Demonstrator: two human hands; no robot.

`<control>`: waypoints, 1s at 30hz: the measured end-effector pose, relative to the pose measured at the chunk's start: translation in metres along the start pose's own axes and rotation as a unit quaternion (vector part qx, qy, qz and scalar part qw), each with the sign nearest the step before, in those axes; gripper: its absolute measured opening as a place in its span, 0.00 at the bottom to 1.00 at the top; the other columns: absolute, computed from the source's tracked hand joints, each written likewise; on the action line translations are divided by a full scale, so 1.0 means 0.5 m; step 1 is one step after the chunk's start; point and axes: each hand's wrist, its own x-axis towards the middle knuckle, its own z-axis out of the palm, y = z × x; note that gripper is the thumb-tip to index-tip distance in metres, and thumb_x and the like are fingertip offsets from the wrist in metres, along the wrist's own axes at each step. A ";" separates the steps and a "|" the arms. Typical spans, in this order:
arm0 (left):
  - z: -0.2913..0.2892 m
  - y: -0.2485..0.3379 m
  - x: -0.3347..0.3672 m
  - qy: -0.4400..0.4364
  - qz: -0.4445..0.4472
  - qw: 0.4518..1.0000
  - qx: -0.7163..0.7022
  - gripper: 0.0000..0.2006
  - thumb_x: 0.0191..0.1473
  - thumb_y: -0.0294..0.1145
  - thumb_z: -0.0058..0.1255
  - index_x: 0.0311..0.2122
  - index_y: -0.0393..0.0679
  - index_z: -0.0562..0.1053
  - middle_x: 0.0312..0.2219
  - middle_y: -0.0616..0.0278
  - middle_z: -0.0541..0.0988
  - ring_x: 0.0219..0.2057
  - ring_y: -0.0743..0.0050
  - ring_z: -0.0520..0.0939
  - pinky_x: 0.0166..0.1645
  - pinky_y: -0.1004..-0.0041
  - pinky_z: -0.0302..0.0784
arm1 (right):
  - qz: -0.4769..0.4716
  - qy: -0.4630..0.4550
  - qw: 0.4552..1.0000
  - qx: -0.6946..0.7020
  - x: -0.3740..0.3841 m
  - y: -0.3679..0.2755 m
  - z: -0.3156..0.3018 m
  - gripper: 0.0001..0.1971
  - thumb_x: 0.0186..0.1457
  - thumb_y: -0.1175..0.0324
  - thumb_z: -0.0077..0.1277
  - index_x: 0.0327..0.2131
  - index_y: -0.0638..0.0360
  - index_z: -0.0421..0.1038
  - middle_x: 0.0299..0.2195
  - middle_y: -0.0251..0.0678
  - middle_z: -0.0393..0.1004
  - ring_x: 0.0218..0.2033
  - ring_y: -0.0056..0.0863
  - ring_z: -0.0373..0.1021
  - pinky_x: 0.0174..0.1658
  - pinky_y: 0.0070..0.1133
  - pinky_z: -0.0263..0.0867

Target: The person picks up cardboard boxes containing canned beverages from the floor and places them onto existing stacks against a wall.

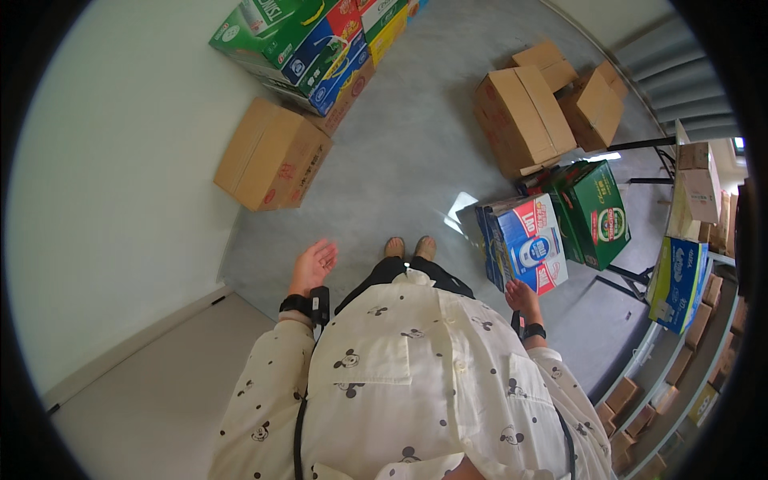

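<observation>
My left hand [314, 266] is held out in front of me on the left, palm turned up, fingers loosely spread and nothing in them. On the right, my right hand [522, 297] overlaps the near edge of a blue, white and red carton [534, 237]. Its fingers are stretched out and close round nothing; whether they touch the carton I cannot tell. Just beyond that carton stands a dark green carton [594, 216]. Each wrist wears a black strap with a small black device.
A brown cardboard box [272, 156] stands by the left wall, next to stacked colourful cartons [312, 56]. Several brown boxes [524, 116] are at the far right. Along the right side, a metal shelf [680, 360] holds boxes, and a blue and green carton [678, 284] stands there.
</observation>
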 end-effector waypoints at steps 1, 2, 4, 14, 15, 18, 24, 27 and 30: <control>-0.006 0.003 -0.015 0.005 0.006 1.000 -0.002 0.21 0.54 0.36 0.40 0.50 0.38 0.61 0.43 0.52 0.70 0.41 0.67 0.72 0.43 0.71 0.69 | 0.007 -0.034 0.999 0.033 0.022 -0.006 -0.003 0.17 0.56 0.62 0.37 0.47 0.59 0.61 0.43 0.37 0.68 0.44 0.30 0.65 0.47 0.29 0.58; -0.017 0.012 -0.029 0.009 0.021 1.000 -0.002 0.20 0.54 0.37 0.40 0.50 0.38 0.61 0.43 0.52 0.70 0.41 0.67 0.72 0.43 0.71 0.69 | -0.041 -0.147 0.986 -0.075 0.046 -0.012 -0.001 0.15 0.55 0.63 0.40 0.43 0.60 0.62 0.41 0.37 0.68 0.42 0.31 0.66 0.45 0.29 0.60; -0.021 0.033 -0.019 -0.007 0.022 1.000 0.001 0.20 0.54 0.37 0.40 0.50 0.39 0.61 0.44 0.52 0.70 0.40 0.68 0.72 0.43 0.71 0.69 | -0.093 -0.148 0.977 -0.123 0.137 -0.020 -0.039 0.14 0.54 0.63 0.41 0.42 0.60 0.63 0.39 0.37 0.69 0.40 0.31 0.67 0.43 0.29 0.61; -0.289 0.210 0.037 0.121 0.024 0.983 -0.138 0.18 0.53 0.34 0.42 0.49 0.40 0.62 0.43 0.52 0.70 0.40 0.64 0.72 0.44 0.69 0.70 | -0.082 -0.044 0.981 -0.171 0.020 -0.036 0.607 0.14 0.53 0.65 0.43 0.42 0.61 0.63 0.35 0.38 0.70 0.36 0.29 0.68 0.34 0.23 0.64; -0.309 0.237 0.066 0.126 0.002 0.982 -0.144 0.18 0.53 0.34 0.43 0.49 0.40 0.62 0.43 0.52 0.70 0.40 0.64 0.72 0.44 0.68 0.70 | -0.087 -0.039 0.981 -0.170 0.024 -0.025 0.646 0.14 0.53 0.65 0.43 0.42 0.61 0.63 0.35 0.38 0.70 0.36 0.29 0.68 0.34 0.23 0.64; -0.376 0.321 0.149 0.102 -0.008 0.987 -0.124 0.19 0.54 0.35 0.42 0.49 0.39 0.61 0.45 0.52 0.68 0.42 0.63 0.72 0.45 0.67 0.69 | -0.092 0.006 0.957 -0.274 0.040 0.017 0.764 0.14 0.54 0.63 0.42 0.43 0.58 0.64 0.39 0.38 0.70 0.41 0.30 0.68 0.38 0.28 0.64; -0.529 0.536 0.264 0.065 0.025 0.997 -0.012 0.19 0.55 0.37 0.39 0.51 0.42 0.61 0.46 0.54 0.68 0.46 0.63 0.70 0.49 0.67 0.66 | -0.047 -0.001 0.932 -0.358 0.082 0.163 1.078 0.15 0.52 0.64 0.44 0.43 0.58 0.64 0.37 0.37 0.71 0.38 0.29 0.69 0.38 0.25 0.65; -0.525 0.595 0.327 0.119 -0.022 0.992 -0.020 0.20 0.55 0.38 0.40 0.51 0.43 0.61 0.47 0.55 0.67 0.47 0.63 0.69 0.50 0.66 0.64 | -0.063 -0.020 0.899 -0.433 0.134 0.167 1.205 0.15 0.51 0.64 0.45 0.42 0.59 0.65 0.35 0.36 0.72 0.36 0.26 0.70 0.37 0.22 0.65; -0.524 0.650 0.397 0.138 -0.036 0.990 0.001 0.21 0.54 0.39 0.42 0.52 0.45 0.61 0.49 0.55 0.65 0.49 0.62 0.66 0.51 0.64 0.63 | -0.057 -0.037 0.884 -0.462 0.218 0.183 1.272 0.15 0.51 0.63 0.46 0.42 0.59 0.66 0.34 0.35 0.72 0.35 0.24 0.70 0.34 0.21 0.66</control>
